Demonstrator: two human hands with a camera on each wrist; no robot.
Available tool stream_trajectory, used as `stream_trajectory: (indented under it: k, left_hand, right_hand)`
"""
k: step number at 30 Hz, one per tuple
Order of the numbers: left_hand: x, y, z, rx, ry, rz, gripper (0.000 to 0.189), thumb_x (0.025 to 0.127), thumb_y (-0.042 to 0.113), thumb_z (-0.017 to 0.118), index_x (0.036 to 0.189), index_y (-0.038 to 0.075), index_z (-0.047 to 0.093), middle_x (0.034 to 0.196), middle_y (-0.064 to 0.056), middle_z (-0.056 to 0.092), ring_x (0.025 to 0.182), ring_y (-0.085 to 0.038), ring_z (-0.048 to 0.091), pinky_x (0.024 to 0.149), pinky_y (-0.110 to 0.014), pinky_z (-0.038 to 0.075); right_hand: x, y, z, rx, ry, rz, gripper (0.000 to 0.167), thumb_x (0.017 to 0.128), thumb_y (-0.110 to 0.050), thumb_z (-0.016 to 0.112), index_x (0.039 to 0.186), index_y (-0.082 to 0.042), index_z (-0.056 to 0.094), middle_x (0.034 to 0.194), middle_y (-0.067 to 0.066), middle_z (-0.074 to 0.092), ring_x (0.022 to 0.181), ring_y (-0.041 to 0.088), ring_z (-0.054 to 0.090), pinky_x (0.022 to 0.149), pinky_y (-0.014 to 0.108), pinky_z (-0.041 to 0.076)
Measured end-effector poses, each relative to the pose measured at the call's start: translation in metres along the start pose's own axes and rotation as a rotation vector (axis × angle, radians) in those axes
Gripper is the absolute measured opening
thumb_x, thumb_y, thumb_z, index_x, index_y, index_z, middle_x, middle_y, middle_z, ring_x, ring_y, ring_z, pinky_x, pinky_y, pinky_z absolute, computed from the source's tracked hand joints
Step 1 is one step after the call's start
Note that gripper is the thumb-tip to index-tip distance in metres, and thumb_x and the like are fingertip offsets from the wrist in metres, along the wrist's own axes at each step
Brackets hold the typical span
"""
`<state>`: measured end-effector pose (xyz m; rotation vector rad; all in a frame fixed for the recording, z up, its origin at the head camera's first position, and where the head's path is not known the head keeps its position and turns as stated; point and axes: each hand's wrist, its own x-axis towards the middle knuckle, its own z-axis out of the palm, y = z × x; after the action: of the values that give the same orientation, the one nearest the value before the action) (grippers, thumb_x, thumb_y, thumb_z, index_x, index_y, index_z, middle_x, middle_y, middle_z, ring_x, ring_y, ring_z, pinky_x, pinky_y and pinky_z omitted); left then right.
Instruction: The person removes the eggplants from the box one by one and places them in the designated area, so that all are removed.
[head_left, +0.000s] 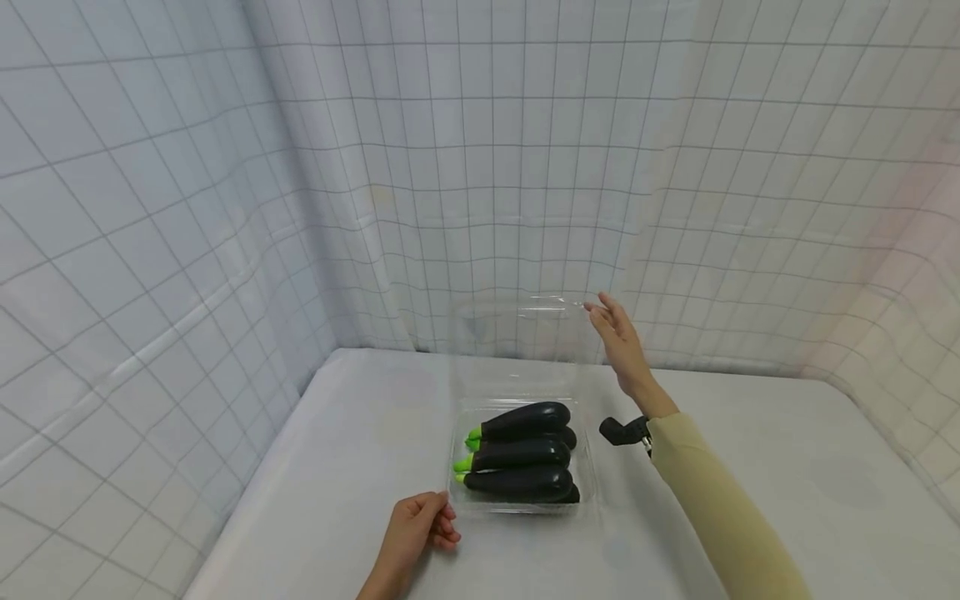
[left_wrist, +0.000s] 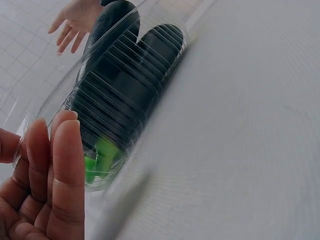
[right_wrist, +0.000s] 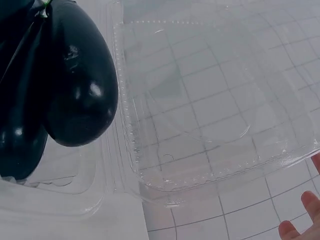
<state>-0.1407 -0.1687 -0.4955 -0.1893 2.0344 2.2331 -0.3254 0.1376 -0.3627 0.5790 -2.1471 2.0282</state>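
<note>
Several dark eggplants (head_left: pixel 521 454) with bright green stem ends lie piled in a clear plastic clamshell container (head_left: pixel 590 492). Its hinged clear lid (head_left: pixel 517 337) stands raised at the back. At the container's front left corner my left hand (head_left: pixel 422 527) pinches the rim between thumb and fingers; the left wrist view shows the ribbed side wall (left_wrist: pixel 115 105) close by. My right hand (head_left: pixel 621 346), fingers extended, touches the lid's upper right corner. In the right wrist view the lid (right_wrist: pixel 200 90) leans away from the eggplants (right_wrist: pixel 82 85), and the fingers (right_wrist: pixel 310 200) show only partly.
A white-covered table (head_left: pixel 360 433) bears the container. White gridded curtains (head_left: pixel 525 150) hang behind the table and along both sides. A black device (head_left: pixel 626 431) is worn at the right wrist.
</note>
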Motion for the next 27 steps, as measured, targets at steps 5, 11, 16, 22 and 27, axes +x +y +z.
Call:
stream_trajectory:
  k: [5, 11, 16, 22, 27]
  left_hand:
    - [0.0, 0.0, 0.001, 0.006, 0.003, 0.0, 0.031, 0.096, 0.016, 0.052, 0.074, -0.004, 0.061, 0.06, -0.005, 0.058, 0.055, -0.017, 0.063, 0.054, -0.031, 0.055]
    - [0.0, 0.001, 0.001, 0.007, 0.008, 0.007, 0.03, 0.096, 0.016, 0.053, 0.074, -0.003, 0.06, 0.059, -0.005, 0.058, 0.055, -0.017, 0.063, 0.054, -0.032, 0.055]
    - [0.0, 0.001, 0.0, 0.008, 0.003, 0.004, 0.03, 0.096, 0.016, 0.052, 0.074, -0.004, 0.06, 0.059, -0.005, 0.058, 0.055, -0.017, 0.063, 0.054, -0.031, 0.055]
    - [0.002, -0.001, 0.0, 0.001, -0.01, -0.002, 0.031, 0.097, 0.016, 0.052, 0.075, -0.004, 0.06, 0.06, -0.006, 0.059, 0.055, -0.017, 0.064, 0.054, -0.032, 0.056]
    - [0.002, -0.002, -0.001, 0.003, -0.011, -0.007, 0.032, 0.098, 0.018, 0.052, 0.076, -0.005, 0.061, 0.061, -0.007, 0.059, 0.056, -0.018, 0.064, 0.054, -0.033, 0.056]
  right_hand:
    - [0.006, 0.009, -0.002, -0.001, -0.019, 0.058, 0.056, 0.104, -0.026, 0.035, 0.15, -0.003, 0.012, 0.15, 0.017, 0.027, 0.14, 0.029, 0.015, 0.111, 0.051, 0.007]
    - [0.017, 0.024, -0.005, 0.11, -0.057, 0.122, 0.057, 0.104, -0.026, 0.032, 0.15, 0.0, 0.011, 0.156, 0.013, 0.002, 0.142, 0.03, 0.001, 0.111, 0.054, 0.004]
    - [0.024, 0.046, -0.006, 0.333, -0.053, 0.168, 0.06, 0.104, -0.026, 0.032, 0.151, -0.007, 0.0, 0.157, 0.01, -0.002, 0.141, 0.037, 0.004, 0.111, 0.053, 0.01]
    - [0.026, 0.063, -0.002, 0.605, 0.039, 0.258, 0.072, 0.102, -0.027, 0.039, 0.15, -0.017, -0.015, 0.155, 0.007, -0.017, 0.14, 0.04, 0.0, 0.111, 0.046, 0.019]
    - [0.021, 0.071, 0.0, 0.681, 0.103, 0.324, 0.077, 0.102, -0.029, 0.042, 0.149, -0.019, -0.018, 0.152, 0.011, -0.025, 0.141, 0.037, 0.0, 0.111, 0.045, 0.02]
